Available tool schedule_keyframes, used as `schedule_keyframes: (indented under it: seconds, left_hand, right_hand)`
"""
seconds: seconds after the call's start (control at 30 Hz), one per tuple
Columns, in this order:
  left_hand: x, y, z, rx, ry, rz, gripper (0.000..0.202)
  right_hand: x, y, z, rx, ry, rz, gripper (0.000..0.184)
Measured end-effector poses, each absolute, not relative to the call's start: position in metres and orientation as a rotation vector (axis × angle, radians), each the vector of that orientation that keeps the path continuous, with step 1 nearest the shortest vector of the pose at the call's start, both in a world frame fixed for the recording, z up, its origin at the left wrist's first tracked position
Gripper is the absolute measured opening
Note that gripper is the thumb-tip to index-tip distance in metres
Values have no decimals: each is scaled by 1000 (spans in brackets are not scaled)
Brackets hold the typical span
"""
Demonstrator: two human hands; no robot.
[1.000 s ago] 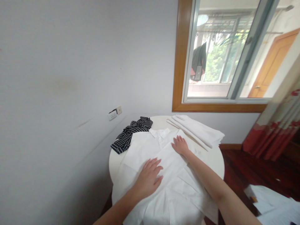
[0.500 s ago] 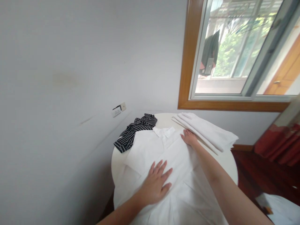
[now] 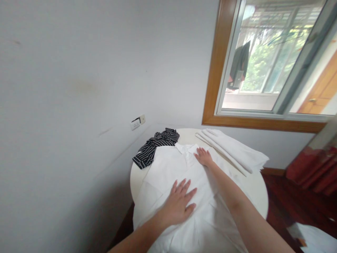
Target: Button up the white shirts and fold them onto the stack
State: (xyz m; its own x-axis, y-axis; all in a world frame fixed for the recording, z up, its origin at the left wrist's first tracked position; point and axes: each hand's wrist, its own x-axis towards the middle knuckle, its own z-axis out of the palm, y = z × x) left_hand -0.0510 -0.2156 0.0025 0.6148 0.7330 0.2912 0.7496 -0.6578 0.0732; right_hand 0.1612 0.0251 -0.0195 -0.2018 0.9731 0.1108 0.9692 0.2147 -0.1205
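A white collared shirt point(image 3: 168, 165) lies spread over a round white table point(image 3: 259, 186), its collar toward the far side and its lower part toward me. My left hand point(image 3: 179, 203) rests flat on the middle of the shirt with fingers spread. Close to the collar, my right hand point(image 3: 204, 156) lies flat on the shirt's upper right part, fingers extended. Neither hand grips the cloth. Some creases run through the fabric around and below both hands.
A black-and-white striped garment point(image 3: 157, 146) lies at the table's far left. Folded white cloth point(image 3: 234, 149) occupies the far right. A wall with a socket point(image 3: 135, 124) borders the left side. Another white item point(image 3: 316, 237) is low at the right, near a red curtain point(image 3: 310, 168).
My right hand has slid left across the shirt, from its right edge to beside the collar. My left hand stays on the shirt's middle. The view has shifted slightly.
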Motion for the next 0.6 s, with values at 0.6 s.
schedule_keyframes:
  seconds: [0.6]
  left_hand:
    - [-91, 1, -10, -2317, -1860, -392, 51]
  right_hand:
    - [115, 19, -18, -1776, -2384, 57, 60]
